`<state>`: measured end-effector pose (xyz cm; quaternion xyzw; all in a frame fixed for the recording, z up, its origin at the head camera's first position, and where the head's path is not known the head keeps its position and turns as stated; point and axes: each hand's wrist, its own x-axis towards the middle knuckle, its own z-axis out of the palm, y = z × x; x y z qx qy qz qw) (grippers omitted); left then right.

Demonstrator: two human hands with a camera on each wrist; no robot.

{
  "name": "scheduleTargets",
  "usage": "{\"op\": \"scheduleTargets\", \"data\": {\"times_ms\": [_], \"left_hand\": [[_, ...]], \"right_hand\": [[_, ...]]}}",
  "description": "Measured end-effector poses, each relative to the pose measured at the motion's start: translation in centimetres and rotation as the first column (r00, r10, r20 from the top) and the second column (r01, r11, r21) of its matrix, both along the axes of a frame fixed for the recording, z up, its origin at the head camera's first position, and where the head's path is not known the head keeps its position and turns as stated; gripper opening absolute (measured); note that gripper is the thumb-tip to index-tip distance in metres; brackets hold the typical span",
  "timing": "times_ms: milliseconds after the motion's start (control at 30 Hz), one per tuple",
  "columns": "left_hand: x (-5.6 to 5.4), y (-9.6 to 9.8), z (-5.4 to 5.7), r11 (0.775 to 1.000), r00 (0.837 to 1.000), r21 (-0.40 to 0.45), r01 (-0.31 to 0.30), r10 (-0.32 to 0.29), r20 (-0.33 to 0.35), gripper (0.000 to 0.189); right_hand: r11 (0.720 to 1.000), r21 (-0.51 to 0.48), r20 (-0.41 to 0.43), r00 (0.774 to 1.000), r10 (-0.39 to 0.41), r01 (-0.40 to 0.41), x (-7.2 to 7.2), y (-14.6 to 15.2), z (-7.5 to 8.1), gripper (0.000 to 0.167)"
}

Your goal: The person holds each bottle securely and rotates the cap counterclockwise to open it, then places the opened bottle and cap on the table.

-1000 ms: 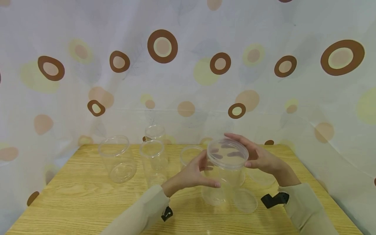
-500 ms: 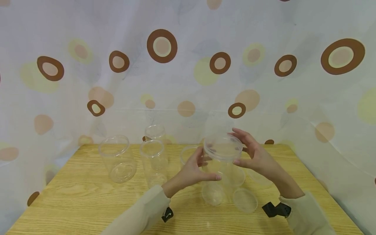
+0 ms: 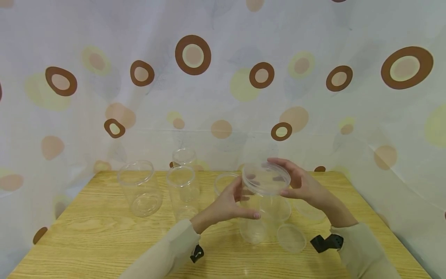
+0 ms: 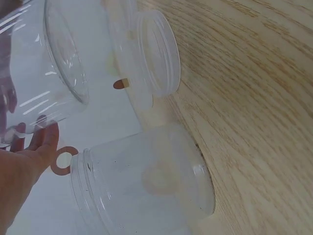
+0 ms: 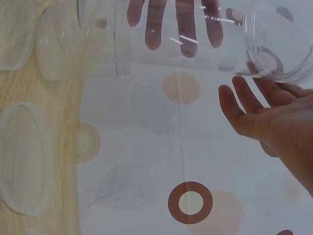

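A clear plastic jar (image 3: 253,201) is held up off the table, tilted slightly. My left hand (image 3: 226,204) grips its side, thumb on the near face and fingers round the far side. On its mouth sits a clear screw lid (image 3: 266,179). My right hand (image 3: 308,190) holds the lid's rim, thumb at the near edge and fingers at the far edge. In the right wrist view the left fingers (image 5: 187,29) show through the jar wall. The left wrist view catches the held jar's base (image 4: 68,58) above another jar standing on the table (image 4: 142,181).
Left of the hands stand a wide open jar (image 3: 139,190), a narrower jar (image 3: 181,190) and another jar (image 3: 184,155) behind it. One more jar (image 3: 223,182) is partly hidden by the left hand. Loose lids, one a flat disc (image 3: 291,238), lie at right. A patterned cloth (image 3: 223,77) backs the table.
My right hand loosened and rose with spread fingers, then came back down round the lid's rim. The jar has shifted slightly left and away. My left hand keeps its grip.
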<state>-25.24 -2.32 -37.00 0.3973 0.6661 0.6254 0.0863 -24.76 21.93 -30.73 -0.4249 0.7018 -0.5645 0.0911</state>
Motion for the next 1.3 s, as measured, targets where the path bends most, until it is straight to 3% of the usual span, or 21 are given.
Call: {"op": "scheduleTargets", "data": {"times_ms": [100, 267, 500, 667, 900, 1100, 1300], "left_hand": [[0.1, -0.1, 0.2, 0.999, 0.999, -0.014, 0.037, -0.037, 0.009, 0.091], [0.1, -0.3, 0.3, 0.997, 0.997, -0.022, 0.076, -0.076, 0.025, 0.093], [-0.1, -0.4, 0.3, 0.992, 0.990, -0.004, 0.128, -0.127, 0.057, 0.094], [-0.1, -0.5, 0.2, 0.994, 0.994, -0.023, 0.103, -0.102, 0.050, 0.091], [-0.1, -0.7, 0.0, 0.997, 0.998, -0.037, 0.062, -0.062, 0.010, 0.084], [0.3, -1.6, 0.0, 0.999, 1.000, -0.028, 0.021, -0.020, 0.010, 0.086], [0.9, -3.1, -0.1, 1.000, 1.000, -0.018, -0.017, 0.018, 0.019, 0.088]], "right_hand": [[0.988, -0.057, 0.057, 0.988, 0.146, -0.143, -0.6, 0.4, -0.1, 0.073], [0.945, -0.115, 0.020, 0.950, 0.312, -0.308, -1.3, 0.4, -0.2, 0.074], [0.911, -0.145, 0.006, 0.921, 0.390, -0.385, -1.5, 0.0, 0.0, 0.077], [0.918, -0.174, 0.001, 0.932, 0.363, -0.357, -1.7, -0.2, 0.0, 0.079], [0.946, -0.234, -0.055, 0.975, 0.216, -0.223, -1.7, 0.2, 0.1, 0.081], [0.945, -0.302, -0.039, 0.992, 0.120, -0.126, -2.1, 1.0, 0.2, 0.074], [0.956, -0.292, 0.019, 0.999, 0.034, -0.027, -2.8, 2.3, -0.3, 0.067]]}}
